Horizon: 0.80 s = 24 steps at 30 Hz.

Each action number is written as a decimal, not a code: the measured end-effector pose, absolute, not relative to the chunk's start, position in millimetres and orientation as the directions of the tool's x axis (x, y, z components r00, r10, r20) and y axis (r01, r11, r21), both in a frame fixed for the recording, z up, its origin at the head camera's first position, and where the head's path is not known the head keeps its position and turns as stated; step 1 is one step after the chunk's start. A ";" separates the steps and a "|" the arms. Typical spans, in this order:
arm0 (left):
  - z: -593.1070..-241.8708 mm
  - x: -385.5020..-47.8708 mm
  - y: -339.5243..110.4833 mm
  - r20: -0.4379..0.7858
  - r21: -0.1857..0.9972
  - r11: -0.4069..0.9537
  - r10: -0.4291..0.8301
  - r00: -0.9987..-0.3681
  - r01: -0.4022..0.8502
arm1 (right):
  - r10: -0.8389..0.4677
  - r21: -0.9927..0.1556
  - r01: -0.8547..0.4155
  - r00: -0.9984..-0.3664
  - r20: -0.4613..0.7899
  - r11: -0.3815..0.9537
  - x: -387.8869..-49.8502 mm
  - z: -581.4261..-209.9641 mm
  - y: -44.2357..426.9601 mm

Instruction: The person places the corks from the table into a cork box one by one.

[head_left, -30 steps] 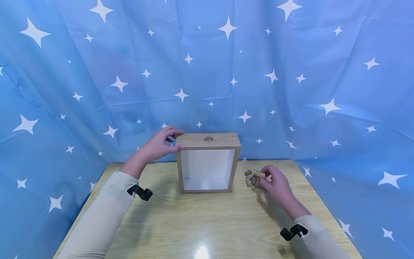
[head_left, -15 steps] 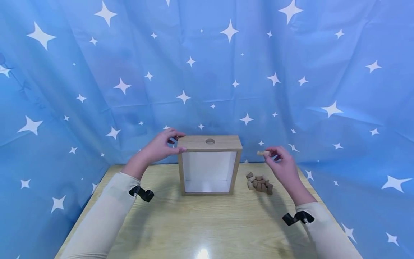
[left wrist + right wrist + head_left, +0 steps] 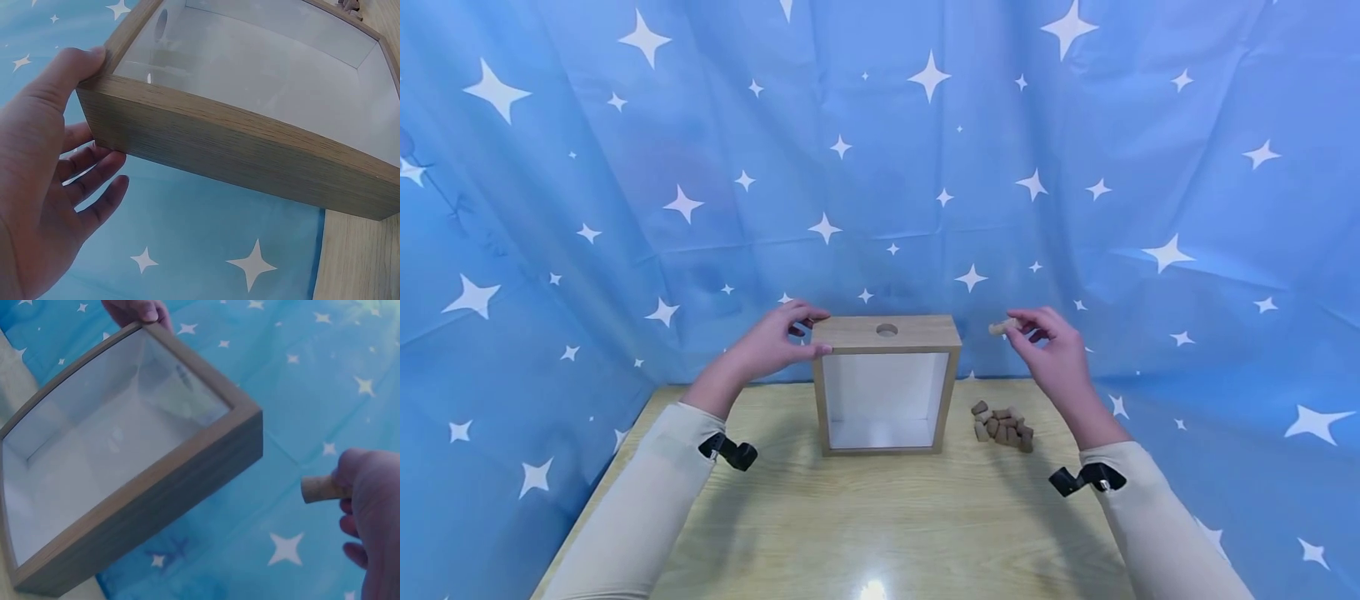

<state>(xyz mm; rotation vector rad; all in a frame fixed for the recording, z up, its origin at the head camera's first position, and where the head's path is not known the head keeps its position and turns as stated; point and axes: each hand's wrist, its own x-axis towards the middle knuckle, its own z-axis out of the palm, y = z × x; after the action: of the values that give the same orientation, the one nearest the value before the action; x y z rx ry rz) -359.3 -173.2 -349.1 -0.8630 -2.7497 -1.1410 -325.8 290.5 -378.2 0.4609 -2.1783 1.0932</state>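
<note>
A wooden shadow box (image 3: 917, 331) with a clear front and a round hole in its top stands upright on the table. My left hand (image 3: 769, 340) holds its upper left corner, the thumb on the front frame and the fingers behind, as the left wrist view shows. To the right of the box, above table height, my right hand (image 3: 1056, 350) pinches a cork (image 3: 317, 489) between thumb and fingers. One end of the cork points toward the box, apart from it. Below that hand, a small pile of corks (image 3: 1002, 427) lies on the table.
The wooden table (image 3: 850, 508) has its back edge just behind the box. A blue curtain (image 3: 880, 167) with white stars hangs behind and at both sides. Black camera mounts sit on both wrists.
My right hand has lifted a cork from the pile, risen, and moved slightly toward the box. The left hand stays on the box corner. The head view has shifted slightly.
</note>
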 end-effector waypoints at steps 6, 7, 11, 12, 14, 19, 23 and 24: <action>-348.3 -361.7 -174.7 0.249 0.630 0.577 0.483 -0.840 0.519 | -0.028 -0.584 -0.585 -0.719 0.694 0.563 -333.1 -361.6 274.7; -348.1 -362.4 -175.0 0.249 0.631 0.577 0.482 -0.840 0.518 | -0.030 -0.586 -0.594 -0.716 0.698 0.551 -334.2 -358.6 270.8; -347.6 -364.1 -174.9 0.243 0.637 0.576 0.481 -0.842 0.513 | -0.026 -0.608 -0.615 -0.713 0.701 0.502 -337.8 -349.1 253.6; -347.6 -364.2 -174.8 0.240 0.636 0.578 0.481 -0.843 0.511 | -0.027 -0.609 -0.620 -0.712 0.702 0.495 -338.7 -347.1 249.2; -346.8 -363.3 -174.3 0.237 0.637 0.581 0.478 -0.846 0.507 | -0.029 -0.613 -0.621 -0.714 0.700 0.488 -340.5 -344.0 241.2; -349.3 -362.8 -173.3 0.241 0.627 0.589 0.476 -0.846 0.510 | -0.064 -0.598 -0.645 -0.703 0.708 0.477 -345.1 -337.3 225.9; -351.6 -362.6 -174.2 0.246 0.635 0.579 0.476 -0.844 0.512 | -0.107 -0.579 -0.658 -0.700 0.706 0.481 -349.2 -331.8 215.5; -352.0 -362.3 -173.8 0.248 0.635 0.578 0.475 -0.844 0.512 | -0.120 -0.576 -0.658 -0.702 0.702 0.485 -349.2 -330.4 213.3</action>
<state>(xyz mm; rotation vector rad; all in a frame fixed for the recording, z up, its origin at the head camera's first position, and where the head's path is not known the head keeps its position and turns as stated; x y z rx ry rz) -362.3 -173.8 -352.0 -0.8596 -2.7461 -1.1301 -349.2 213.3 -330.4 0.6396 -2.1415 1.1849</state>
